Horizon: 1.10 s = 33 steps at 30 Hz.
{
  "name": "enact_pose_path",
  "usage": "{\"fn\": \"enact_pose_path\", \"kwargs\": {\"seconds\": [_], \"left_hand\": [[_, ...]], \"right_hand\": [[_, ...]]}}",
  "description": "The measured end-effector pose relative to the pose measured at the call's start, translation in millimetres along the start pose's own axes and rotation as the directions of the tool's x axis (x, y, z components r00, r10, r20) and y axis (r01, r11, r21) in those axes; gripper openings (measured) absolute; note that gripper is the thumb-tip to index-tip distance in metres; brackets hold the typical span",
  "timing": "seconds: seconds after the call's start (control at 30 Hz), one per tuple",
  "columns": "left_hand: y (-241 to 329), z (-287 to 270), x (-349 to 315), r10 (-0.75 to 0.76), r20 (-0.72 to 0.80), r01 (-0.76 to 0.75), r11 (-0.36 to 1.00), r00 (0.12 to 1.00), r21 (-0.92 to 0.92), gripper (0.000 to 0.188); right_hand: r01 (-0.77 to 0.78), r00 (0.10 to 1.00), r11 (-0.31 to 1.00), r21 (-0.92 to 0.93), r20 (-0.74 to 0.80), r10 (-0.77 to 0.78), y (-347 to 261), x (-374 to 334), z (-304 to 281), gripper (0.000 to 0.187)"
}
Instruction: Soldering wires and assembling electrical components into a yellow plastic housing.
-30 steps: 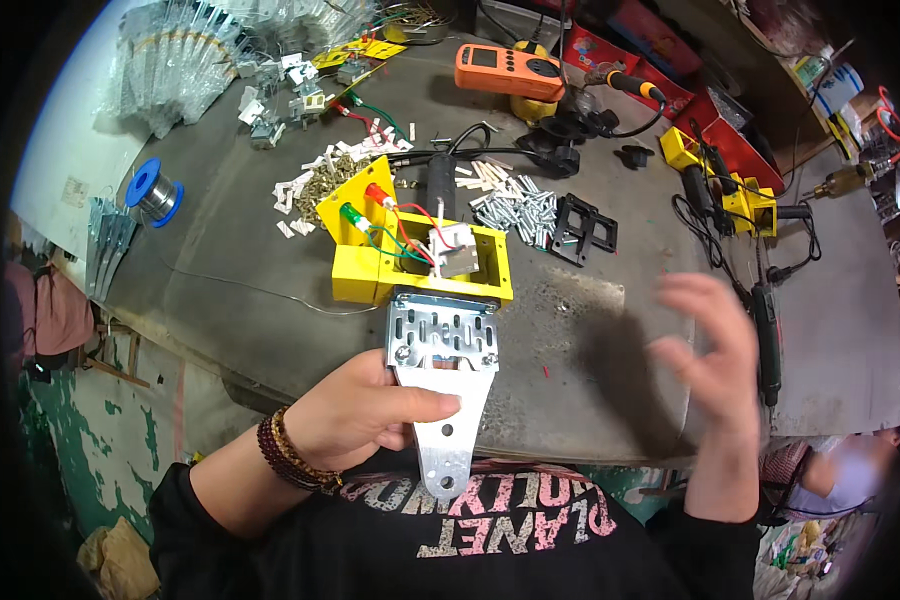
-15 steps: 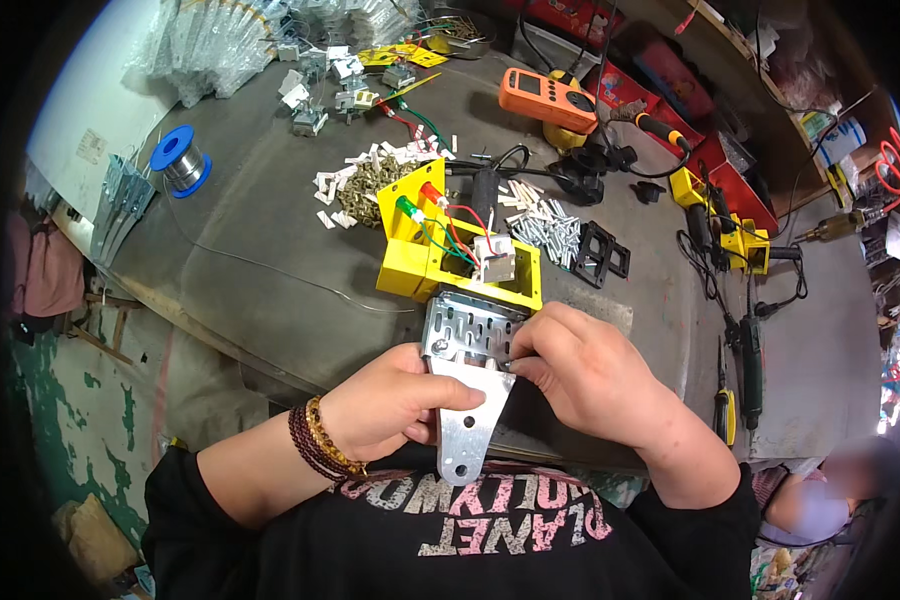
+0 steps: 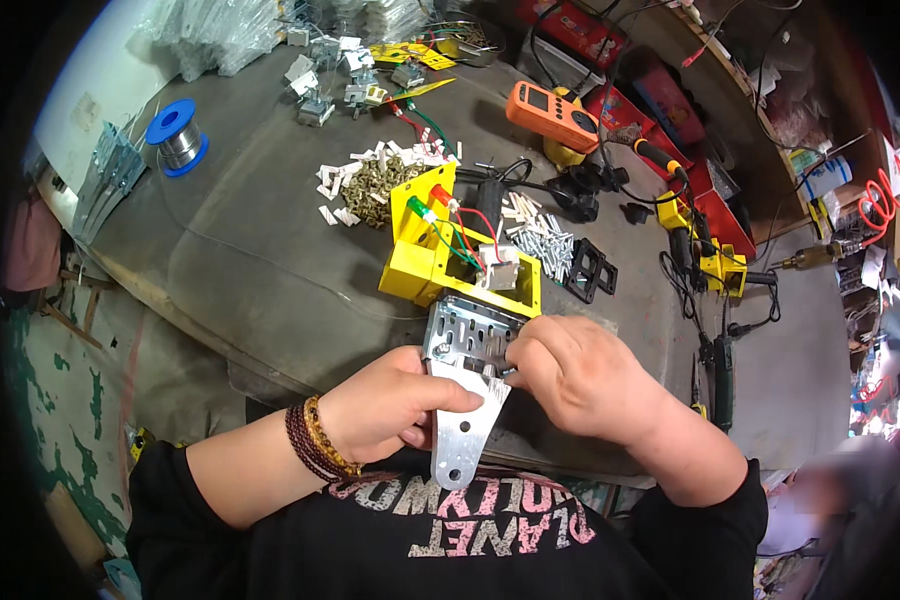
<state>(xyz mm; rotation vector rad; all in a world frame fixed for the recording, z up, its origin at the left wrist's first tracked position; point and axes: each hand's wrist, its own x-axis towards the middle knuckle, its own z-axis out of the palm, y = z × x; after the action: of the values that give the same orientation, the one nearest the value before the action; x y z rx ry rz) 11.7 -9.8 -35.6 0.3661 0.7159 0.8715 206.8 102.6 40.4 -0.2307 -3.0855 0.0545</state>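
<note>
My left hand (image 3: 382, 400) grips a silver metal bracket (image 3: 461, 432), its thumb lying across the flat tapered plate with holes. At the plate's far end sits a slotted metal piece (image 3: 468, 330) with a bolt head showing at its left side. Beyond it, against the slotted piece, stands a yellow metal housing (image 3: 410, 272) with a green and a red indicator light, thin wires and a small white block inside. My right hand (image 3: 580, 378) is closed in a pinch at the right edge of the slotted piece; its fingers hide whatever they hold.
Past the housing lie piles of brass-coloured parts (image 3: 375, 198), silver screws (image 3: 545, 248) and black plastic frames (image 3: 592, 270). A solder spool (image 3: 178, 140) stands at the left. An orange meter (image 3: 553, 115), cables and red bins (image 3: 725, 205) are at the right.
The view has shifted slightly. My right fingers have curled a little more at the bracket's edge, while my left hand keeps its hold.
</note>
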Motion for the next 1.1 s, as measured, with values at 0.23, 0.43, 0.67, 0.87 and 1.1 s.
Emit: {"fn": "enact_pose_path", "kwargs": {"seconds": [0.23, 0.43, 0.67, 0.87, 1.1], "left_hand": [[-2.1, 4.5, 1.8, 0.042, -0.029, -0.044, 0.997, 0.999, -0.068, 0.009], [-0.4, 2.7, 0.2, 0.042, -0.004, -0.042, 0.994, 0.999, -0.102, 0.007], [-4.0, 2.7, 3.2, 0.07, -0.001, -0.07, 0.992, 0.998, -0.103, 0.005], [-1.8, 1.4, 3.4, 0.063, 0.042, -0.06, 0.995, 0.997, -0.077, 0.006], [-8.5, -0.8, 5.7, 0.058, 0.07, -0.053, 0.997, 0.996, -0.062, 0.011]], "right_hand": [[0.036, 0.998, 0.964, 0.263, -0.056, -0.022, 1.8, 1.5, 0.8, 0.028], [0.052, 0.999, 0.964, 0.261, -0.029, -0.046, 4.8, 3.8, -4.3, 0.022], [0.16, 0.987, 0.96, 0.228, -0.057, -0.151, 9.5, 9.1, -11.6, 0.024], [-0.349, 0.894, 0.357, 0.866, 0.194, 0.405, -7.1, 28.2, -13.8, 0.018], [-0.098, 0.986, 0.87, 0.484, -0.07, 0.15, -21.2, 46.1, 6.0, 0.019]]}}
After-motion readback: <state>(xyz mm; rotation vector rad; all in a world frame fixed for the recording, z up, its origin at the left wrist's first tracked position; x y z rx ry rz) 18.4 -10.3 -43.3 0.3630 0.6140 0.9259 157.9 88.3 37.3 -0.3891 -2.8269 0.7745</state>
